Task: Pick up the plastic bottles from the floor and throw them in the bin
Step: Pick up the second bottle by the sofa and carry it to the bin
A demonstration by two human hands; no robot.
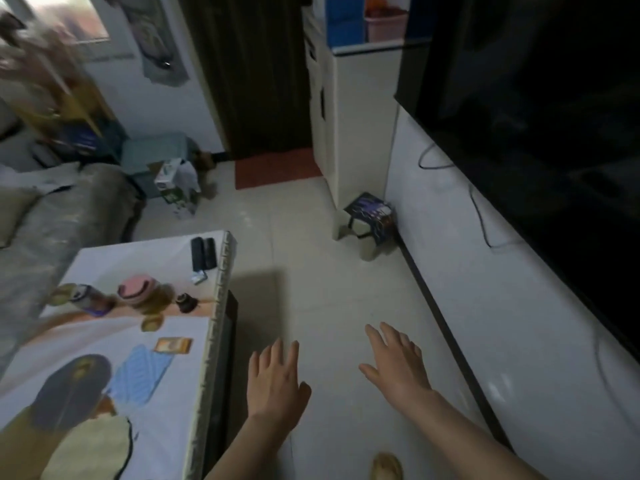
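Both of my hands reach forward over the pale tiled floor, palms down. My left hand is open with fingers spread, just right of the low table's edge. My right hand is open too, nearer the white TV cabinet, and holds nothing. No plastic bottle shows on the floor in this view, and I cannot make out a bin for certain. A bottle-like container lies on the table beside a pink-lidded jar.
A low table with a printed cloth fills the left, carrying two remotes. A sofa lies beyond it. A white TV cabinet and dark screen run along the right. A small stool and a carton stand farther back.
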